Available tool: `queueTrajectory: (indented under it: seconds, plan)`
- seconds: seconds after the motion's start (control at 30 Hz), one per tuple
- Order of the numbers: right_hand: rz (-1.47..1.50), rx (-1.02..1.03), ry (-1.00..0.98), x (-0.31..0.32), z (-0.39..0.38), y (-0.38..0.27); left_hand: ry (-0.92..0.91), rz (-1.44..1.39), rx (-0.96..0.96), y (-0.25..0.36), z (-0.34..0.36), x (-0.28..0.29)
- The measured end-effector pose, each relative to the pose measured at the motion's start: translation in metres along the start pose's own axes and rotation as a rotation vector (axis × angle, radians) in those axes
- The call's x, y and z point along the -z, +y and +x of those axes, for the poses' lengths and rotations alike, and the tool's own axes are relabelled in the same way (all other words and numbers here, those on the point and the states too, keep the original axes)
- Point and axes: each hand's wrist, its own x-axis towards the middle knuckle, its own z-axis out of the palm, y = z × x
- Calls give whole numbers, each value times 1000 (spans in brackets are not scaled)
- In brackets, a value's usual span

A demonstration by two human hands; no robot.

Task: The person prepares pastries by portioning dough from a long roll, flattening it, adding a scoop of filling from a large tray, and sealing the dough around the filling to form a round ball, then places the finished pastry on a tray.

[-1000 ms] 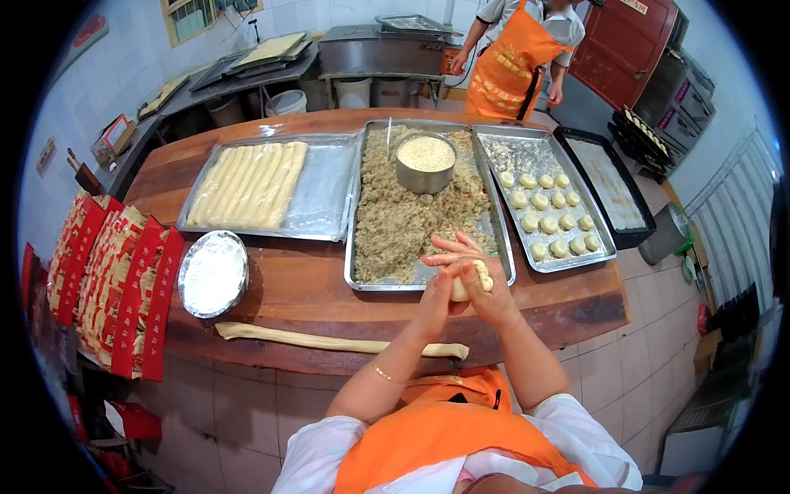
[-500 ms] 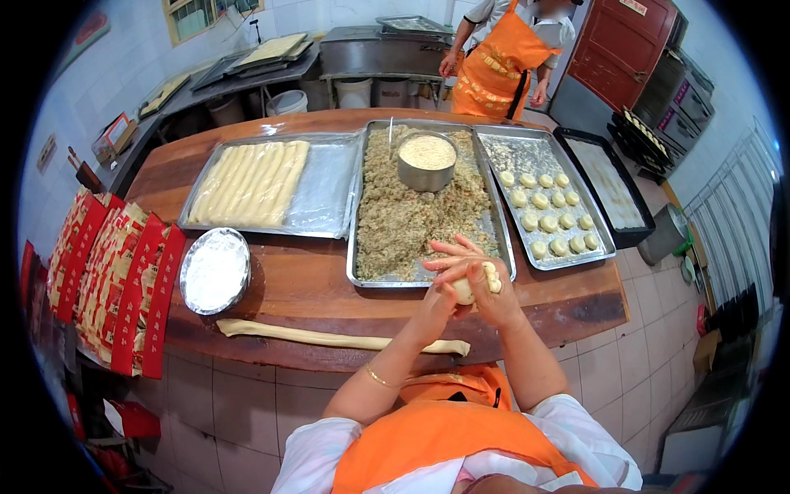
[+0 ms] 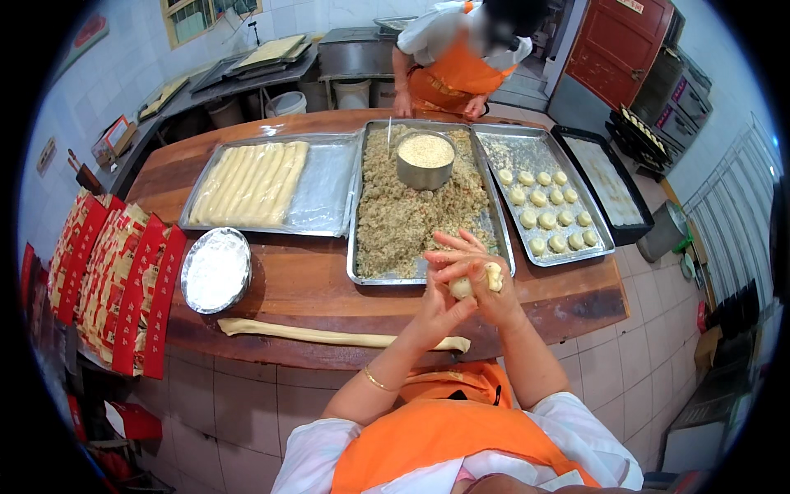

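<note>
My left hand [image 3: 441, 306] cups a small pale dough ball [image 3: 462, 287] in front of the filling tray. My right hand [image 3: 499, 306] presses against it from the right, some fingers stretched out. A smaller lump of dough [image 3: 494, 277] sits at the thumb side of my right hand. Below the hands a long dough strip [image 3: 329, 333] lies along the table's near edge. The big metal tray [image 3: 354, 262] holds crumbly brown-green filling [image 3: 395, 235] and a round metal pan [image 3: 425, 177] of pale crumbs. To its right, a tray [image 3: 568, 257] carries rows of round dough pieces [image 3: 547, 221].
A tray [image 3: 325, 193] of film-covered dough rolls [image 3: 251, 181] lies left on the wooden table [image 3: 280, 288], with a bowl of white flour [image 3: 216, 270] nearer. Red packages [image 3: 123, 288] stand far left. A dark tray [image 3: 609, 185] is at the right. A person in an orange apron [image 3: 457, 78] stands opposite.
The person opposite has come up to the table's far edge and leans over it. My left thumb has shifted, showing more of the dough ball; both hands stay in nearly the same place.
</note>
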Motion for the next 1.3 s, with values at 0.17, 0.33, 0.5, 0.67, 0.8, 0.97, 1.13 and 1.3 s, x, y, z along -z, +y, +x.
queueTrajectory:
  seconds: [0.17,0.33,0.5,0.67,0.8,0.97,1.13,1.3]
  plan:
    - [7,110,276,-28,5,-11,-243,-194,188,-8,-3,30]
    - [6,10,-87,2,-7,0,-244,-57,77,-8,0,22]
    - [74,61,182,-19,-4,-14,-153,-69,93,1,-7,16]
    - [25,63,46,-9,0,-22,-237,-85,111,-3,-5,23]
    - [86,40,16,-3,-6,-8,-56,42,-112,24,-8,-6]
    - [142,68,187,-23,-2,-22,-307,-163,120,12,-6,27]
    - [87,79,42,-9,-2,-15,11,35,-246,0,-5,-11]
    - [-415,-56,190,-7,-3,-46,-88,-149,138,23,-11,16]
